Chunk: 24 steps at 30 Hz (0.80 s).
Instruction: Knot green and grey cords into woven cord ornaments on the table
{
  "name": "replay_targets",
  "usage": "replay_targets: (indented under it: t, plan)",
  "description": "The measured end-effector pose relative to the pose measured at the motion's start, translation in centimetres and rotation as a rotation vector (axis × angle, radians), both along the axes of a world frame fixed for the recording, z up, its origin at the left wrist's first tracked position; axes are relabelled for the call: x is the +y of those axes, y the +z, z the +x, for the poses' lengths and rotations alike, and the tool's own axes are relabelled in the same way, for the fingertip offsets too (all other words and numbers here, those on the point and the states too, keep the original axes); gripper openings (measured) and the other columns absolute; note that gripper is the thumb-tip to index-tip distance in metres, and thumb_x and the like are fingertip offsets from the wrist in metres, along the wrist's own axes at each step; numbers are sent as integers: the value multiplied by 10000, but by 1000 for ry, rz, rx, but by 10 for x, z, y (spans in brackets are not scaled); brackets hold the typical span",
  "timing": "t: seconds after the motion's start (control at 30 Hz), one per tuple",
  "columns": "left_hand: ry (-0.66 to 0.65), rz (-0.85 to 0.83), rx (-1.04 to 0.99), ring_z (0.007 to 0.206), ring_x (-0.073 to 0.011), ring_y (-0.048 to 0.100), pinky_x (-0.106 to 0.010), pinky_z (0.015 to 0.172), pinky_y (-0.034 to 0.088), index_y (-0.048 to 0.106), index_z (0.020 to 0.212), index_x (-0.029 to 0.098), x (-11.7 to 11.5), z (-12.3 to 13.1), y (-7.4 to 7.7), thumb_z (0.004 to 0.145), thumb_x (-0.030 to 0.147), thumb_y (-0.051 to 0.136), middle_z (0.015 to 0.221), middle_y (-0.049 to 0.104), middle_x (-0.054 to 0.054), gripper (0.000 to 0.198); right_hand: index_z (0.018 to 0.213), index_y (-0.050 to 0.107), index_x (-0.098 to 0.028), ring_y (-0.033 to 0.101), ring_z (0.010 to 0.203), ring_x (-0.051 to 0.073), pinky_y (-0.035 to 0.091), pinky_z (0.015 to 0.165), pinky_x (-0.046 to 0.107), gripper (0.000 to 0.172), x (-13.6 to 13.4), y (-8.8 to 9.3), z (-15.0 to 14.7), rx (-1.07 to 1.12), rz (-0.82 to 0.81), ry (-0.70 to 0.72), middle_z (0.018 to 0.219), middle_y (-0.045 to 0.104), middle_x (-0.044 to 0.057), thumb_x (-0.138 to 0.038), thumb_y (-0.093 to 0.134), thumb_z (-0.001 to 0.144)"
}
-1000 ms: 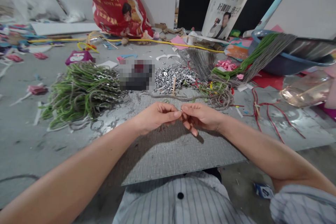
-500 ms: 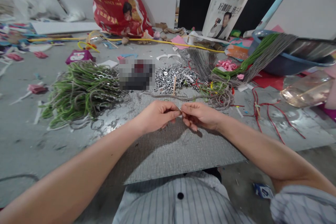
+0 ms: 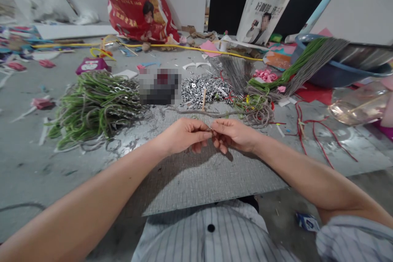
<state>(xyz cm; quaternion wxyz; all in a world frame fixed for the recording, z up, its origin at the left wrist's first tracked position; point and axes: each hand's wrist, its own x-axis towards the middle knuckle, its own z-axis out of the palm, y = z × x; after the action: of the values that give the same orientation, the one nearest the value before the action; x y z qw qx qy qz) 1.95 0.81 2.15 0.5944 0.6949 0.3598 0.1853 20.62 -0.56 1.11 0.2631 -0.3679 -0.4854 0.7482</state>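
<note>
Above the grey textured board [image 3: 215, 184], my left hand [image 3: 188, 135] and my right hand [image 3: 235, 134] meet fingertip to fingertip. Between them is a small shiny metal piece [image 3: 210, 128], mostly hidden by the fingers; its exact shape cannot be made out. Each hand pinches with thumb and forefinger, the other fingers curled below. Just beyond the hands lies a grey cord [image 3: 184, 111], and behind it spreads a heap of small silver metal pieces [image 3: 199, 90], some with holes. A thin wooden stick [image 3: 204, 99] rests against that heap.
Green and grey cords with metal pieces [image 3: 98, 106] are piled at left. On the right are tangled cords [image 3: 259, 110], red cords [image 3: 313, 125], a clear plastic bottle [image 3: 356, 104] and a blue basin [image 3: 325, 75]. A red bag [image 3: 138, 8] and white bag [image 3: 264, 8] stand behind.
The fingertips have shifted slightly around the small metal piece, and a little more of it shows. The left hand's lower fingers have come slightly lower. The piles have not moved.
</note>
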Motion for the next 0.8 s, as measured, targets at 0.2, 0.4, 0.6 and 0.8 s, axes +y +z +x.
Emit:
replay_targets:
  t: [0.2, 0.4, 0.6, 0.8]
  plan:
    - [1, -113, -93, 438, -75, 552, -170, 410, 434, 553, 645, 148, -3, -1, 2, 762, 393, 631, 541, 571, 26, 283, 675, 487, -174, 533, 357, 66, 437, 347, 154, 393, -2, 1, 0, 49, -24, 34, 508, 601, -45, -530, 640, 744]
    - [-50, -306, -288, 436, -59, 568, -157, 431, 473, 540, 659, 126, -5, 0, 5, 674, 464, 721, 570, 583, 41, 383, 664, 526, -158, 534, 371, 65, 454, 358, 155, 402, -4, 5, -1, 114, -44, 68, 504, 606, -36, -535, 644, 737]
    - [-52, -380, -345, 423, -61, 567, -161, 434, 489, 532, 653, 123, -6, 1, 3, 652, 465, 743, 553, 588, 40, 402, 635, 508, -159, 556, 391, 76, 448, 359, 162, 400, -3, 6, -1, 104, -58, 83, 511, 621, -23, -521, 650, 727]
    - [-65, -406, -342, 444, -62, 574, -161, 449, 497, 533, 639, 125, -7, 1, 4, 648, 436, 753, 564, 587, 40, 382, 612, 490, -164, 557, 384, 74, 419, 342, 150, 387, -4, 7, -3, 106, -44, 78, 504, 623, -26, -497, 663, 706]
